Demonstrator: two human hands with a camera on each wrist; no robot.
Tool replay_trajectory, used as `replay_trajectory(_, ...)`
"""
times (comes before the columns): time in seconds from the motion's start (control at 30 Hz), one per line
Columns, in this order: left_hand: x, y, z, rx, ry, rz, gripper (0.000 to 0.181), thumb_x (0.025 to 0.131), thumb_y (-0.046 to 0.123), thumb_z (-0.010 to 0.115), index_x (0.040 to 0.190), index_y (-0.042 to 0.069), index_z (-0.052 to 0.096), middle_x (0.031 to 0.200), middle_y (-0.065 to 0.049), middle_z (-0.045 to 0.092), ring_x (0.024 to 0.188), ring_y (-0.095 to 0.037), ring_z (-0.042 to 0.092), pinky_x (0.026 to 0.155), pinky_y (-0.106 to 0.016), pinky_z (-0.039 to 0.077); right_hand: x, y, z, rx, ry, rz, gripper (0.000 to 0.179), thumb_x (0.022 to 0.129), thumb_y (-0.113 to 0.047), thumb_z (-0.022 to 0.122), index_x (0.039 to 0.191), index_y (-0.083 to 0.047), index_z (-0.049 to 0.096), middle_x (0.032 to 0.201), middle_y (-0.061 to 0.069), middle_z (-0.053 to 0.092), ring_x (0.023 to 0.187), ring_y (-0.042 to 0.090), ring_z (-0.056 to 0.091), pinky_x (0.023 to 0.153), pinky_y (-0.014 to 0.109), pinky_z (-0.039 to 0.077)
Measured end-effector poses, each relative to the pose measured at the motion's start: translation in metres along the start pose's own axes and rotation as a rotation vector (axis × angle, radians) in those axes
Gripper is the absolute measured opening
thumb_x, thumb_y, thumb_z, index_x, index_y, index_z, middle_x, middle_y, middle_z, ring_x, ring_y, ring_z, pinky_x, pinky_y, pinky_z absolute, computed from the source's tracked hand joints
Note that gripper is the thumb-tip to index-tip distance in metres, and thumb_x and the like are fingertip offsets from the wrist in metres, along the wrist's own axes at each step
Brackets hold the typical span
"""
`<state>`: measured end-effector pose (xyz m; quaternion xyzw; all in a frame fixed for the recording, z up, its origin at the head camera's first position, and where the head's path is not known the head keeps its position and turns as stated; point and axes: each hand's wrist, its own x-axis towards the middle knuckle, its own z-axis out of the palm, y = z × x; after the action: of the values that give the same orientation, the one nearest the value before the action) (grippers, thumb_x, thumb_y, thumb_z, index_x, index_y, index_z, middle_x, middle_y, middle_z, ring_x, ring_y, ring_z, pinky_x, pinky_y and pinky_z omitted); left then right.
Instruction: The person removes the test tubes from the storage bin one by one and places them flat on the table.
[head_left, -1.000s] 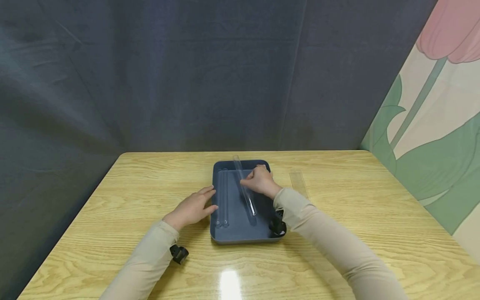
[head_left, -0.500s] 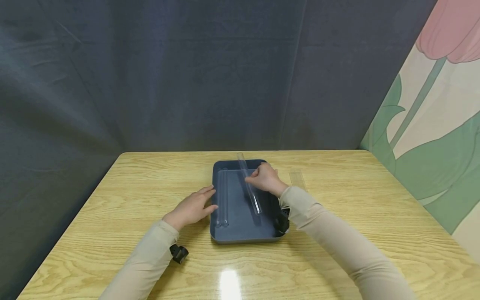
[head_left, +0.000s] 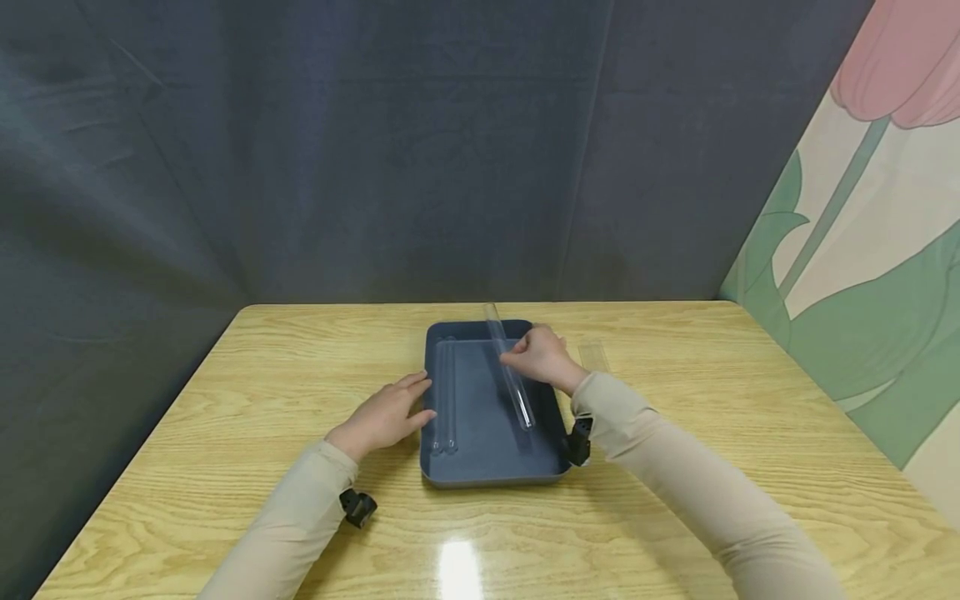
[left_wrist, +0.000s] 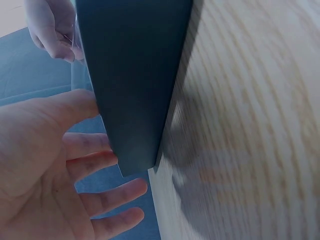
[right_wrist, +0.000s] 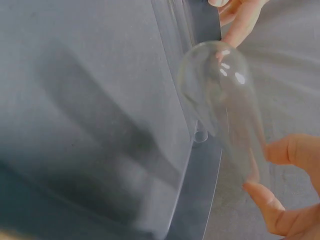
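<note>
Since the earlier frame, our right hand [head_left: 542, 358] has shifted right across the tray [head_left: 480, 454], taking the clear tube [head_left: 513, 379] with it; our left hand [head_left: 384, 417] hasn't moved. Right grip: thumb and fingertip clamped on the tube around mid-length, probably for balance. Tube's tilted, far end past the tray's far rim, rounded near end over the tray floor; its shadow stands apart from it, so we read it as lifted off. Left: fingers apart, not wrapped round anything, thumb and some fingertips at the tray's left wall, presumably to steady it. Can't tell how hard we're pressing. Two more tubes [head_left: 452, 392] lie side by side lengthwise near that wall, likely because they fit best that way and can't roll far.
</note>
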<state>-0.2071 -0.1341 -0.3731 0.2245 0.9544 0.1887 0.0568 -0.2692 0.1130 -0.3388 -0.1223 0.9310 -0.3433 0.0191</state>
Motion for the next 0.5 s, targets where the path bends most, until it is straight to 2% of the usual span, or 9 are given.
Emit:
replay_trajectory(0.23,-0.001,0.001,0.0,-0.002,-0.002,-0.01,0.056,0.095,0.025,0.057,0.138,-0.006,0.04,0.147,-0.02,0.032,0.128,-0.039,0.039,0.105,-0.05,0.033,-0.005,0.003,-0.006,0.029,-0.001,0.021,0.042,0.085,-0.016,0.066,0.045,-0.01,0.051,0.051,0.004,0.06,0.091,0.03,0.064,0.104,0.07,0.006)
replay_trajectory(0.37,-0.001,0.001,0.0,-0.003,-0.003,-0.013,0.056,0.095,0.025,0.057,0.139,-0.006,0.04,0.148,-0.02,0.032,0.128,-0.039,0.039,0.105,-0.049,0.034,-0.004,0.008,-0.008,0.036,0.002,0.022,0.038,0.084,-0.019,0.066,0.049,-0.008,0.058,0.054,0.004,0.062,0.091,0.028,0.065,0.104,0.07,0.006)
replay_trajectory(0.4,-0.001,0.001,0.0,-0.003,-0.003,-0.013,0.056,0.095,0.025,0.057,0.138,-0.006,0.04,0.148,-0.02,0.032,0.128,-0.039,0.039,0.105,-0.049,0.034,0.0,0.015,-0.006,0.041,0.013,-0.004,0.037,0.084,-0.022,0.067,0.05,-0.009,0.06,0.054,0.002,0.062,0.088,0.026,0.065,0.103,0.071,0.004)
replay_trajectory(0.5,-0.001,0.001,0.0,-0.004,-0.002,-0.014,0.056,0.095,0.024,0.057,0.138,-0.007,0.04,0.148,-0.02,0.032,0.128,-0.039,0.039,0.105,-0.049,0.034,-0.002,0.018,-0.008,0.034,0.011,-0.015,0.035,0.083,-0.023,0.067,0.052,-0.008,0.062,0.051,0.001,0.06,0.085,0.027,0.065,0.103,0.071,0.004)
